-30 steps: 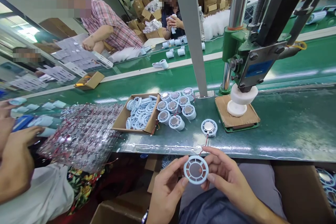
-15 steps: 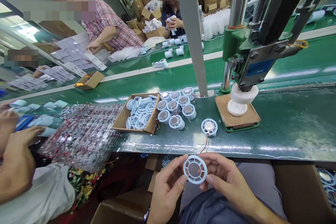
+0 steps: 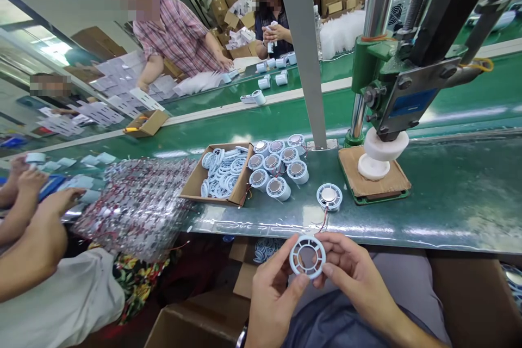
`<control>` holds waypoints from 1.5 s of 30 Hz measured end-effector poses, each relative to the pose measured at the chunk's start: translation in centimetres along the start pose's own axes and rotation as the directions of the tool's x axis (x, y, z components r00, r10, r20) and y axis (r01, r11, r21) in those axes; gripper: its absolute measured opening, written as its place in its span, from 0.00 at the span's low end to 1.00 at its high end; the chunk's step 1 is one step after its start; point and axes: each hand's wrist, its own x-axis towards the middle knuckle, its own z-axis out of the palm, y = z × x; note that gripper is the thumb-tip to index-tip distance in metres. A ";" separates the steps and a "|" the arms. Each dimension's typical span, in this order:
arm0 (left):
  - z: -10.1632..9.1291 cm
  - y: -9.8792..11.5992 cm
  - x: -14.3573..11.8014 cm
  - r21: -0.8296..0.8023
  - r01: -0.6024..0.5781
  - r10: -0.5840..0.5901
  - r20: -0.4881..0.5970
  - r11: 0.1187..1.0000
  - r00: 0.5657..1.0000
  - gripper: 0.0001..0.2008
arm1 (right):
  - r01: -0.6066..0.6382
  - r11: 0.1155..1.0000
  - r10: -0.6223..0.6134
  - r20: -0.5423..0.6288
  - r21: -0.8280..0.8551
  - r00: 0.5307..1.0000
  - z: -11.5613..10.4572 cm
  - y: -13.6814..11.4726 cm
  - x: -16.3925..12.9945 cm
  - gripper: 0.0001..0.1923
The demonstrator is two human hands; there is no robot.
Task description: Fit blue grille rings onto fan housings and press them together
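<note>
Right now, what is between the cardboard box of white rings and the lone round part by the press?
In the head view, a cluster of round parts sits between the cardboard box and the lone round part.

A green bench (image 3: 448,201) crosses the middle of the frame. On it, centre left, an open cardboard box (image 3: 191,187) holds white rings (image 3: 222,174). Just right of the box sits a cluster of round white parts (image 3: 277,166) with metal centres; one more such part (image 3: 329,197) lies apart, nearer the bench edge, with thin wires. A green press (image 3: 387,87) stands right of centre, its white head over a white disc (image 3: 373,167) on a cardboard pad (image 3: 397,182). A grey post (image 3: 304,49) rises beside it. A clear bag (image 3: 138,204) of wired parts lies at left. Three people work at upper left and upper centre, and a co-worker's arm (image 3: 28,250) shows at lower left.
</note>
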 end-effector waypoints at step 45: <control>0.3 -0.9 0.8 0.049 0.043 -0.039 -0.080 0.998 0.996 0.18 | -0.071 0.997 0.072 -0.079 0.010 0.994 -0.5 1.1 0.6 0.21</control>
